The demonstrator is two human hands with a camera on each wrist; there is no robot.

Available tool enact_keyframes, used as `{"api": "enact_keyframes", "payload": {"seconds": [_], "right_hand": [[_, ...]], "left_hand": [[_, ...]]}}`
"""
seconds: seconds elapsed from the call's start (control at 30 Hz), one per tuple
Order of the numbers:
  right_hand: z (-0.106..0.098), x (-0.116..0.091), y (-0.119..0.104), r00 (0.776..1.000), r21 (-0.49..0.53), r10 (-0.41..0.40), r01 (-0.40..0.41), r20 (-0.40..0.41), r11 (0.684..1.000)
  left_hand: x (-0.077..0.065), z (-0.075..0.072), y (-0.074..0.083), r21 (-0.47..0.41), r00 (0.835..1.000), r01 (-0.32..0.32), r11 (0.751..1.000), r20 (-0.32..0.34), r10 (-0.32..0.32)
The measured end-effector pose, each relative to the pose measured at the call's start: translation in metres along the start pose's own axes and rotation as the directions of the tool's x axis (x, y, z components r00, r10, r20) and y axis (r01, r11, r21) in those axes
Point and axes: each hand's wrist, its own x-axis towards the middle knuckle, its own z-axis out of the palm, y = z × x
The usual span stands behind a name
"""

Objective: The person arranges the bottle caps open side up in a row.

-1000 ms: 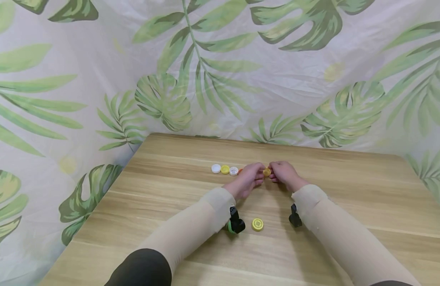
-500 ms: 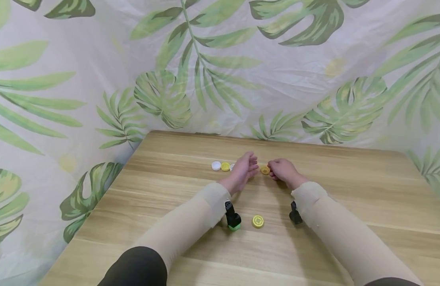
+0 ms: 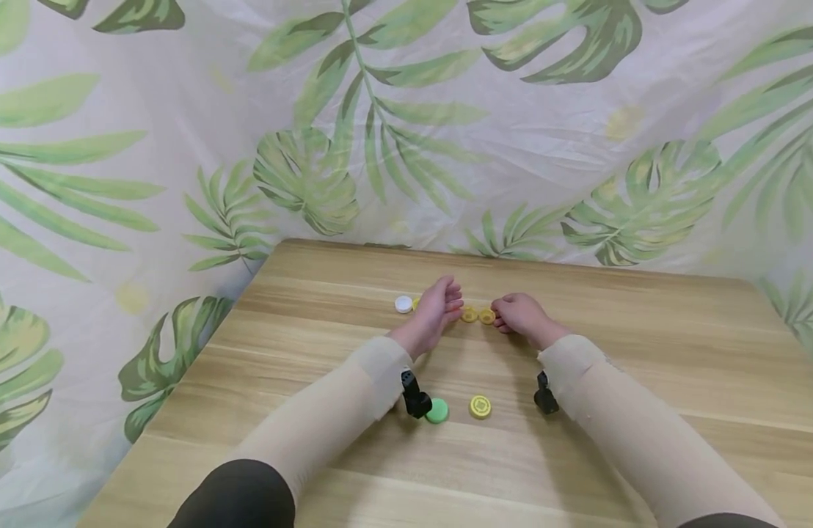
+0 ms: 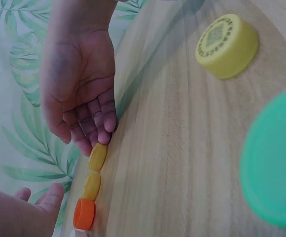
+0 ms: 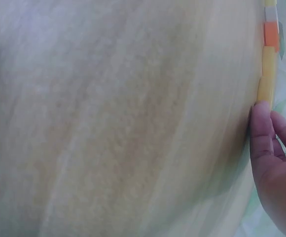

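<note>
Six caps are lined up along the far part of the surface (image 3: 677,334), before a leaf-print cloth (image 3: 545,169). The row is begun at the left by a white cap (image 3: 403,303), then a yellow cap (image 3: 416,303) partly covered by the left hand (image 3: 436,315). That hand's fingers are held nearly straight, slightly apart; whether a cap is touched by them cannot be told. A second white cap (image 5: 271,14) and an orange cap (image 4: 84,214), hidden behind this hand in the head view, are shown by the wrist views. Nearer the body, a green cap (image 3: 437,411) is seen just beside the left camera (image 3: 416,400). Farther right, the inner amber cap (image 3: 469,314) and end amber cap (image 3: 487,316) are set side by side, with a printed cap (image 3: 480,407) well in front. The end amber cap's right edge is touched by the right hand (image 3: 522,315), its fingers held close together, not wrapped around it.
</note>
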Motion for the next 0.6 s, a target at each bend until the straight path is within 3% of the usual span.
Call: {"api": "enact_keyframes", "payload": {"seconds": [0.2,0.4,0.6], "right_hand": [[0.001,-0.003,-0.002,1.000,0.001,-0.003,0.003,0.011,1.000],[-0.002,-0.008,-0.004,1.000,0.022,0.017,-0.017,0.015,1.000],[-0.005,-0.007,0.000,1.000,0.031,-0.001,0.002,-0.005,1.000]], "left_hand": [[-0.006,-0.005,-0.001,0.008,1.000,0.013,1.000,-0.003,-0.013],[-0.011,-0.010,0.001,-0.019,1.000,-0.014,1.000,-0.016,0.014],[-0.025,-0.036,0.007,-0.033,0.998,-0.059,0.998,-0.013,0.058]]}}
